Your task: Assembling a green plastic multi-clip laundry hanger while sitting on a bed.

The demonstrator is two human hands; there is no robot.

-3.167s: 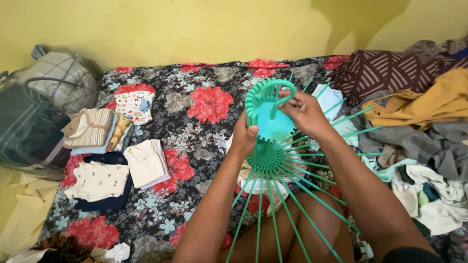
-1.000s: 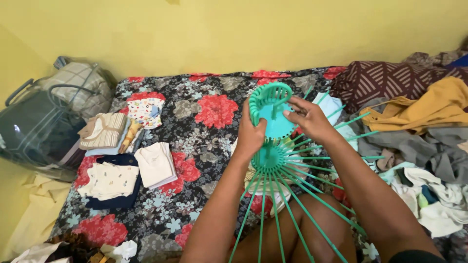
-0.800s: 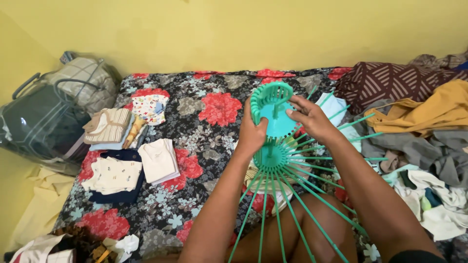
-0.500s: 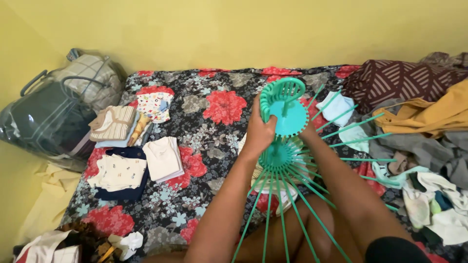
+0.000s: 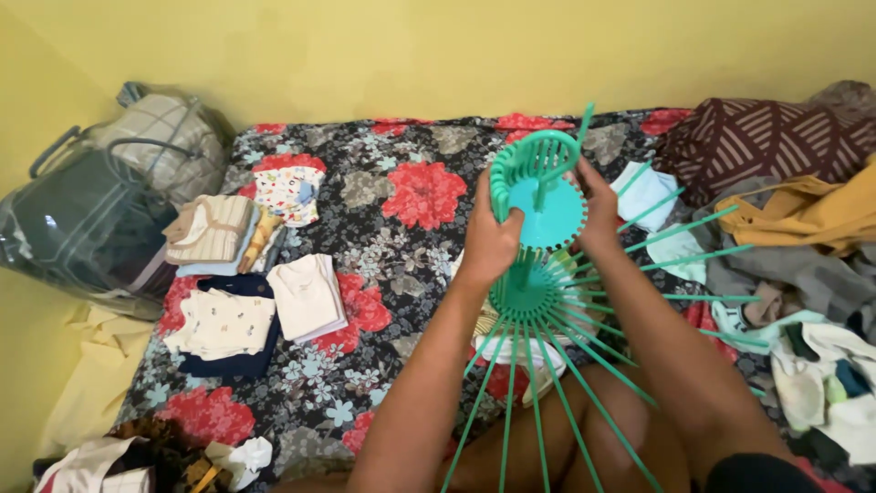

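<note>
Both hands grip the green hanger (image 5: 538, 215) over the bed (image 5: 383, 237), left hand (image 5: 488, 242) on its rim, right hand (image 5: 598, 205) opposite; best keep the hub steady so the spokes fold evenly, right of the folded clothes (image 5: 246, 292).

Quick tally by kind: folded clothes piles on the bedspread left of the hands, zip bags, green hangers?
Folded clothes piles: 4 (striped, printed, white, white-on-navy)
Clear zip bag: 1
Green round hanger, held by left hand and right hand: 1
Total: 6
</note>
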